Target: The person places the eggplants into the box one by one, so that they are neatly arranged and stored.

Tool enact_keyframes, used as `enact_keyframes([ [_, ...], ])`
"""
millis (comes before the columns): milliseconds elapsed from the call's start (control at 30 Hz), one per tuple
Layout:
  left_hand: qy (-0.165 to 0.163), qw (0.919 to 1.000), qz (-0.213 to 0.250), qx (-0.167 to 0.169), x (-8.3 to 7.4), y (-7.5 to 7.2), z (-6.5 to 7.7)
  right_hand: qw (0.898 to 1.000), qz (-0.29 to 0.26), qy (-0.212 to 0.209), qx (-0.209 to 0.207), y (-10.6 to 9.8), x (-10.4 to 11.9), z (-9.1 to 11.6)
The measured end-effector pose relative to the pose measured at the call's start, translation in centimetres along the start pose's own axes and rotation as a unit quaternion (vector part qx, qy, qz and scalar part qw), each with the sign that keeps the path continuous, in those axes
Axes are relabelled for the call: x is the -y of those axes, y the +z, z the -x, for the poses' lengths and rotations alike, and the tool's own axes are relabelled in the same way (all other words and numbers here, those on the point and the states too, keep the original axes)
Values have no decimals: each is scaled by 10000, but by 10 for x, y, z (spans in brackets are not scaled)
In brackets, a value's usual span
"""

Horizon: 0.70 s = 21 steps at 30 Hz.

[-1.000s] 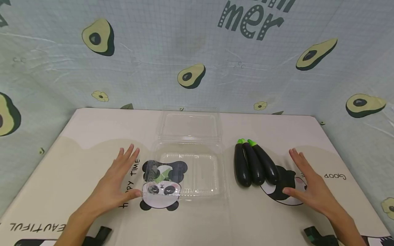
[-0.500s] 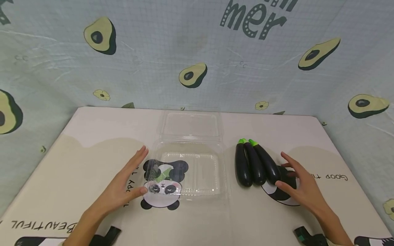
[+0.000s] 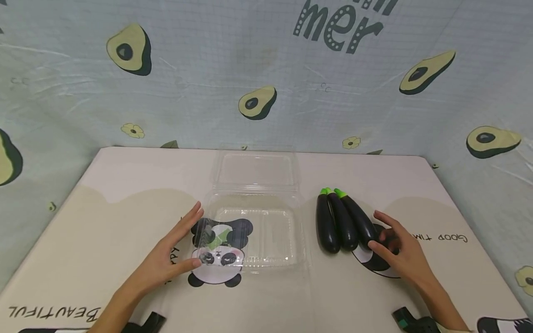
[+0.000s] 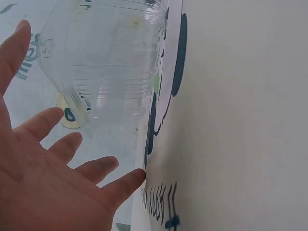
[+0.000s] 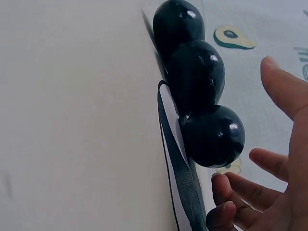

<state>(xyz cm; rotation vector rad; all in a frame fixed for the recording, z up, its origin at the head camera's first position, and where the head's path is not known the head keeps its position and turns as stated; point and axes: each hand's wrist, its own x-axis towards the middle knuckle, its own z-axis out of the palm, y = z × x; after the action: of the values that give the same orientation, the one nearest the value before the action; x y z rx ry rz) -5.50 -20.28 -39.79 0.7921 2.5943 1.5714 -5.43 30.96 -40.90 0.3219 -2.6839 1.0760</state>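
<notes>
Across the backdrop (image 3: 200, 55), large grey dotted letters read "mer" (image 3: 339, 28), with a line above them cut off by the frame's top edge. On the pale surface (image 3: 266, 305), "BEAUTIFUL" (image 3: 54, 313) stands upside down at the near left, and "GOOD TIM" (image 3: 439, 237) is upside down at the right, the rest of it running behind the right hand (image 3: 401, 256). More lettering (image 4: 161, 202) shows beside the left hand (image 3: 166, 252); it is largely covered and too slanted to read surely.

A clear plastic container (image 3: 279, 231) sits in the middle of the surface, partly over a printed panda (image 3: 218, 273), with its lid (image 3: 256, 169) folded back on the far side. The left hand is spread, thumb apart from the fingers, at the container's left side; whether it touches the wall I cannot tell.

To the container's right, three dark eggplants (image 3: 343, 224) lie side by side, green stems (image 3: 329, 190) pointing away from the person. The right hand is just beside the rightmost one, thumb held apart and fingers loosely bent, pinching nothing. Under it, a black-and-white print (image 3: 376, 262) is partly hidden.
</notes>
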Motion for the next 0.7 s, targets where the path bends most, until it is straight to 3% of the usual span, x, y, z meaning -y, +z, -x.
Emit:
enact_keyframes([
  [233, -30, 9999, 150, 21, 2, 2, 1, 9999, -117, 57, -6, 5, -6, 2],
  [433, 145, 9998, 125, 64, 7, 4, 1, 9999, -135, 79, -40, 6, -5, 3],
  [700, 145, 9994, 284, 151, 17, 6, 3, 9994, -8, 355, 22, 9, -1, 5],
])
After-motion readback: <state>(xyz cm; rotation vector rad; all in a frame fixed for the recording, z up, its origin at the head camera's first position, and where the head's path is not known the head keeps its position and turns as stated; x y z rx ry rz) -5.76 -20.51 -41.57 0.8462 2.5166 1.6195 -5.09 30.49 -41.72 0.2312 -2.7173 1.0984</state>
